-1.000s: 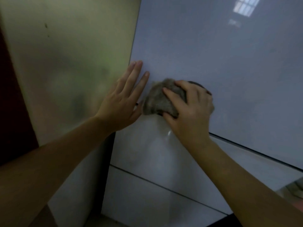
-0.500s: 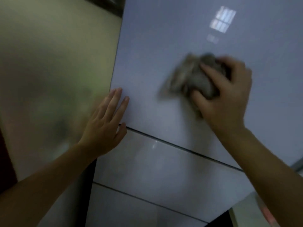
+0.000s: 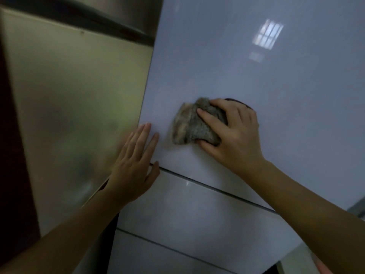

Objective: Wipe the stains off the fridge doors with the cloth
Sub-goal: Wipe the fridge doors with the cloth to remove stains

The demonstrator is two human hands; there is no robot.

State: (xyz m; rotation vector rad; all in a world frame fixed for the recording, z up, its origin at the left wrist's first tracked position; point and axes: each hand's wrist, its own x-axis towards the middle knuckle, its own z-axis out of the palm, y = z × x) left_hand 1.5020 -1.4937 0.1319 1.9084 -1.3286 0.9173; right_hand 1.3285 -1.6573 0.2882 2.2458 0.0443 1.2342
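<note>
The glossy pale upper fridge door (image 3: 246, 72) fills the right of the view. My right hand (image 3: 235, 135) presses a crumpled grey-brown cloth (image 3: 192, 124) flat against this door, near its lower left corner. My left hand (image 3: 134, 167) lies flat with fingers spread on the door's left edge, just left of the cloth and apart from it. Below a dark gap is the middle fridge door (image 3: 197, 210), and a lower fridge door (image 3: 150, 258) sits under that. No stain is plain to see.
A yellowish-beige fridge side panel (image 3: 75, 107) stands to the left of the doors. A dark metallic strip (image 3: 110, 14) runs above it. A window reflection (image 3: 268, 34) shines high on the upper door. A dark red surface (image 3: 11, 175) borders the far left.
My right hand swept the cloth up and to the right across the upper door, then back down and left towards the left hand. My left hand kept flat on the door edge.
</note>
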